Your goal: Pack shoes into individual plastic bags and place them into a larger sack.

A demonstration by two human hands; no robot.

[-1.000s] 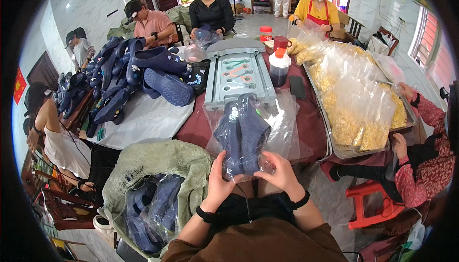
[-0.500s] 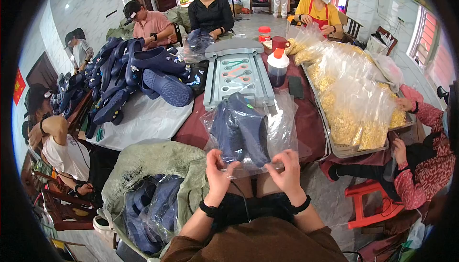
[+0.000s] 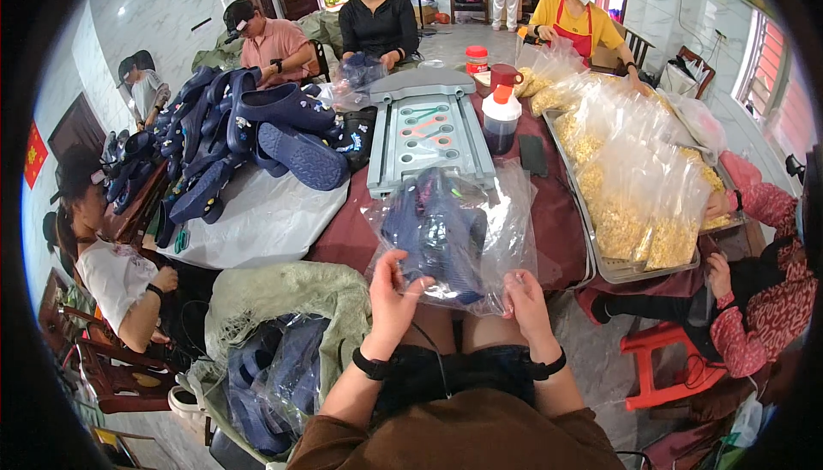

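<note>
We look down at our own two hands above our lap, both on a clear plastic bag (image 3: 467, 243) with dark blue slippers (image 3: 433, 238) packed inside. Our left hand (image 3: 396, 292) grips the bag's lower left edge, fingers curled and closed on the film, thumb up against the side. Our right hand (image 3: 525, 298) pinches the lower right corner, fingers folded together on the plastic. The bag hangs between the two hands, just in front of the near edge of the table with the dark red cloth (image 3: 557, 221), its top reaching up against the grey plastic tray (image 3: 429, 131) with moulded slots.

Beyond the tray stands a squeeze bottle with an orange cap (image 3: 500, 120), a red mug (image 3: 504, 77) and a red-lidded jar (image 3: 477, 58). A dark phone (image 3: 533, 154) lies flat just right of the tray. On the right a long metal tray (image 3: 600, 268) carries clear bags of yellow snacks (image 3: 639, 187), and a person in a red patterned sleeve (image 3: 759, 298) sits beside it on a red stool (image 3: 664, 367).

To our left a heap of loose dark blue slippers (image 3: 249, 131) sits on white sheeting (image 3: 257, 221). By our left knee a green woven sack (image 3: 283, 298) stands open with bagged slippers (image 3: 279, 371) inside. Other people sit around the far end of the table.
</note>
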